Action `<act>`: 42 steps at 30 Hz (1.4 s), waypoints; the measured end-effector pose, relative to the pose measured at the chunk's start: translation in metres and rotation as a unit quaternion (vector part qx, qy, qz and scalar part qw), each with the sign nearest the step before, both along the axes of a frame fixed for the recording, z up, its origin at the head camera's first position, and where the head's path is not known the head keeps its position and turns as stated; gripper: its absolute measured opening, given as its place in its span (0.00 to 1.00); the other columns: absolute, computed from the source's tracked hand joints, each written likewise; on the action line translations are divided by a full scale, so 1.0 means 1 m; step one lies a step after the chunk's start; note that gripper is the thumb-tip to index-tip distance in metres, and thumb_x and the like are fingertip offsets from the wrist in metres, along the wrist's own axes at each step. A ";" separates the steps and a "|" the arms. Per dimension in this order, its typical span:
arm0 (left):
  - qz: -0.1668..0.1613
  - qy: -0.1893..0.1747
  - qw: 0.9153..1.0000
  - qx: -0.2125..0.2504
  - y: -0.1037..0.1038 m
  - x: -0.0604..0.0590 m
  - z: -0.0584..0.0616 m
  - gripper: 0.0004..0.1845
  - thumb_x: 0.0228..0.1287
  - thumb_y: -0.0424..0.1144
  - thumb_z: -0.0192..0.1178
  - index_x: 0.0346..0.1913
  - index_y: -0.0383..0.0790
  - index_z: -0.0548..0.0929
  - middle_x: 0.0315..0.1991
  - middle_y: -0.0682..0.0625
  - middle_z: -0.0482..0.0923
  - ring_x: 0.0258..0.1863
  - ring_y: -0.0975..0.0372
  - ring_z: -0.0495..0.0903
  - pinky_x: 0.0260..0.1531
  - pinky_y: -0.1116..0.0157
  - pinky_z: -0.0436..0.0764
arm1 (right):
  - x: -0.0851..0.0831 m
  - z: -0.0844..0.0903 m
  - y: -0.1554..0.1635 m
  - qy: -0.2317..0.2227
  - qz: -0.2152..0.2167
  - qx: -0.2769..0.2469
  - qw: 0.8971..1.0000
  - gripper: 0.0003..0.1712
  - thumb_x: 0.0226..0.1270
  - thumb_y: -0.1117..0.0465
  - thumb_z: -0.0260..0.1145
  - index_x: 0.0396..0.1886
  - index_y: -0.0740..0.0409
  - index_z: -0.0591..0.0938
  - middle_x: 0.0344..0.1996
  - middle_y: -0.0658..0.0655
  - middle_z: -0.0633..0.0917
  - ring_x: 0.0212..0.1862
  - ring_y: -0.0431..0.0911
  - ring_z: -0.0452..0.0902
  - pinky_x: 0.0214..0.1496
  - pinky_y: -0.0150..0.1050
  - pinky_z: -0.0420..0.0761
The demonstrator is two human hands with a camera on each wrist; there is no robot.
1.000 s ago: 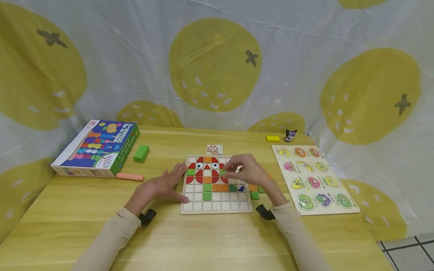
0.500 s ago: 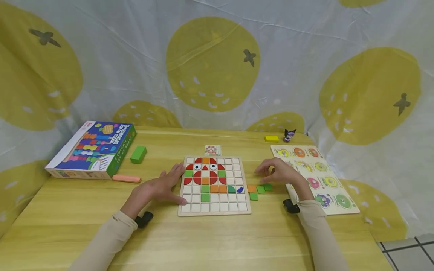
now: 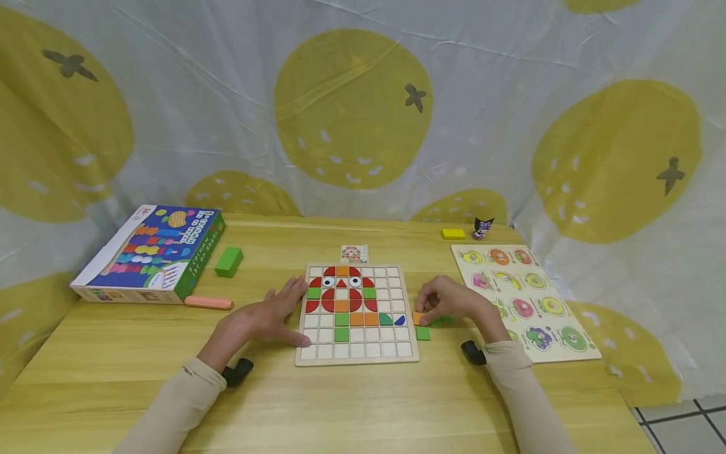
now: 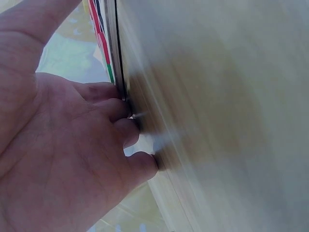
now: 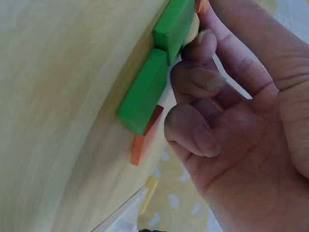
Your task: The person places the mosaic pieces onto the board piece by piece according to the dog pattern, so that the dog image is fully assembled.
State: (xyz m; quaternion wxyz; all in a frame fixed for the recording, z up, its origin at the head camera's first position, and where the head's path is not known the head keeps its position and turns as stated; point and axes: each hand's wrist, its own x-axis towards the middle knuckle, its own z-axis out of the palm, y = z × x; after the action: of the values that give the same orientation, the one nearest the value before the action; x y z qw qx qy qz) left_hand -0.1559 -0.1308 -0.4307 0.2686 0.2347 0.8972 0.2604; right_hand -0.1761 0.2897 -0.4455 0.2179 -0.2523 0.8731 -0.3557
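Note:
A wooden grid board (image 3: 357, 353) lies in the middle of the table with an owl-like pattern of red, green and orange tiles. My left hand (image 3: 263, 323) rests along its left side, fingers at the upper edge and thumb at the lower left corner. In the left wrist view, fingertips (image 4: 142, 166) meet the table beside the board. Right of the board, my right hand (image 3: 454, 297) pinches an orange square tile (image 3: 418, 318) between thumb and index finger, its other fingers curled. Green square tiles (image 3: 423, 333) lie close by; the hand partly covers some of them.
A small pattern card (image 3: 354, 253) lies behind the board. At left are a toy box (image 3: 153, 249), a green block (image 3: 229, 261) and a salmon-coloured stick (image 3: 208, 302). A fruit puzzle board (image 3: 544, 328) lies at right, with a yellow block (image 3: 452, 234) and a figurine (image 3: 482, 228) behind it.
My right hand has left the green tile at the owl's right side, moved right off the board, then come down to the loose orange tile. My left hand stays at the board's edge.

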 end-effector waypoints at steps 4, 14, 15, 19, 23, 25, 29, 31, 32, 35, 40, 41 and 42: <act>0.001 0.002 1.000 -0.002 0.000 0.001 0.000 0.67 0.64 0.56 0.77 0.87 0.31 0.41 0.88 0.34 0.32 0.87 0.40 0.33 0.83 0.35 0.36 | 0.002 0.004 -0.001 0.004 0.017 0.002 1.000 0.10 0.59 0.68 0.84 0.34 0.62 0.88 0.28 0.50 0.84 0.29 0.40 0.73 0.32 0.31 0.76; 0.000 0.003 1.000 -0.007 0.000 0.000 -0.002 0.67 0.63 0.57 0.78 0.87 0.31 0.43 0.89 0.35 0.32 0.88 0.41 0.34 0.83 0.36 0.38 | 0.001 0.006 0.009 0.014 0.012 -0.022 1.000 0.06 0.62 0.67 0.82 0.33 0.60 0.91 0.28 0.49 0.90 0.30 0.40 0.81 0.35 0.32 0.84; 0.000 0.004 1.000 -0.008 0.001 0.000 -0.002 0.67 0.63 0.57 0.78 0.87 0.31 0.43 0.89 0.35 0.32 0.88 0.41 0.34 0.83 0.36 0.38 | 0.001 0.008 0.011 0.022 0.011 -0.024 0.999 0.05 0.62 0.68 0.82 0.33 0.61 0.92 0.29 0.50 0.90 0.30 0.40 0.82 0.36 0.33 0.84; -0.001 0.004 1.000 -0.008 0.001 -0.001 -0.003 0.67 0.63 0.57 0.78 0.87 0.31 0.42 0.89 0.35 0.32 0.88 0.41 0.33 0.83 0.36 0.38 | 0.003 0.018 0.012 0.055 0.016 -0.036 0.998 0.02 0.66 0.68 0.80 0.34 0.63 0.92 0.30 0.50 0.92 0.31 0.40 0.83 0.37 0.34 0.85; -0.003 0.004 1.000 -0.007 0.000 -0.001 -0.003 0.68 0.64 0.57 0.78 0.87 0.30 0.42 0.88 0.34 0.32 0.88 0.41 0.33 0.83 0.35 0.37 | 0.005 0.025 -0.002 0.067 0.020 -0.058 0.996 0.02 0.69 0.67 0.78 0.34 0.60 0.93 0.30 0.50 0.92 0.31 0.41 0.83 0.36 0.35 0.85; 0.000 0.004 1.000 -0.009 0.000 0.000 -0.003 0.67 0.64 0.58 0.77 0.87 0.31 0.42 0.89 0.34 0.32 0.87 0.40 0.34 0.83 0.35 0.38 | 0.007 0.026 -0.015 0.065 0.017 -0.069 0.995 0.03 0.69 0.67 0.78 0.34 0.58 0.94 0.30 0.50 0.92 0.31 0.42 0.83 0.37 0.34 0.86; 0.003 0.004 1.000 -0.012 -0.001 0.000 -0.002 0.67 0.64 0.59 0.77 0.88 0.32 0.42 0.89 0.35 0.32 0.87 0.40 0.34 0.82 0.35 0.39 | 0.011 0.023 -0.044 0.049 0.011 -0.084 0.995 0.03 0.69 0.67 0.78 0.34 0.56 0.94 0.30 0.49 0.93 0.32 0.44 0.85 0.39 0.33 0.86; 0.003 0.004 1.000 -0.010 -0.002 0.000 -0.002 0.67 0.64 0.58 0.77 0.87 0.31 0.42 0.89 0.35 0.32 0.87 0.40 0.34 0.82 0.35 0.39 | 0.013 0.020 -0.058 0.042 0.013 -0.089 0.995 0.03 0.69 0.67 0.78 0.35 0.57 0.94 0.30 0.50 0.93 0.31 0.45 0.86 0.38 0.33 0.86; 0.002 0.004 1.000 -0.009 -0.003 0.000 -0.002 0.67 0.64 0.58 0.77 0.87 0.31 0.42 0.89 0.35 0.31 0.87 0.40 0.33 0.82 0.35 0.39 | 0.014 0.018 -0.065 0.041 0.013 -0.090 0.995 0.02 0.69 0.66 0.78 0.35 0.57 0.94 0.30 0.49 0.92 0.31 0.45 0.85 0.38 0.33 0.86; 0.001 0.003 1.000 -0.008 -0.003 -0.001 -0.002 0.67 0.64 0.58 0.77 0.87 0.30 0.43 0.89 0.35 0.31 0.87 0.40 0.33 0.83 0.35 0.38 | 0.019 0.013 -0.084 0.048 0.018 -0.088 0.995 0.02 0.69 0.65 0.79 0.35 0.59 0.94 0.30 0.49 0.92 0.30 0.41 0.84 0.38 0.32 0.86; -0.005 0.005 1.000 -0.005 -0.002 -0.001 -0.002 0.67 0.64 0.58 0.77 0.87 0.30 0.42 0.88 0.34 0.31 0.87 0.40 0.32 0.82 0.35 0.37 | 0.028 0.005 -0.104 0.064 -0.001 -0.068 0.996 0.02 0.67 0.66 0.80 0.34 0.60 0.94 0.29 0.47 0.92 0.30 0.36 0.81 0.38 0.31 0.85; -0.006 0.006 1.000 -0.006 -0.001 -0.001 -0.002 0.67 0.64 0.58 0.77 0.87 0.30 0.42 0.88 0.34 0.31 0.87 0.40 0.32 0.82 0.35 0.37 | 0.029 0.004 -0.106 0.067 -0.006 -0.062 0.996 0.02 0.67 0.66 0.80 0.34 0.59 0.95 0.29 0.46 0.91 0.30 0.36 0.81 0.37 0.31 0.85; -0.007 0.007 1.000 -0.007 -0.001 -0.001 -0.002 0.67 0.64 0.58 0.77 0.87 0.30 0.42 0.88 0.34 0.31 0.87 0.40 0.32 0.82 0.35 0.37 | 0.031 0.003 -0.108 0.069 -0.010 -0.057 0.996 0.02 0.67 0.66 0.80 0.33 0.59 0.95 0.28 0.46 0.91 0.30 0.36 0.80 0.37 0.31 0.84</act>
State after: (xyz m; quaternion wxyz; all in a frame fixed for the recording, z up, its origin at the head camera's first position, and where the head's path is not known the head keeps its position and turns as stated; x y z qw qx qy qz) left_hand -0.1573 -0.1318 -0.4332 0.2659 0.2405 0.8992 0.2508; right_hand -0.1453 0.1813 -0.4428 0.1390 -0.2790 0.8668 -0.3892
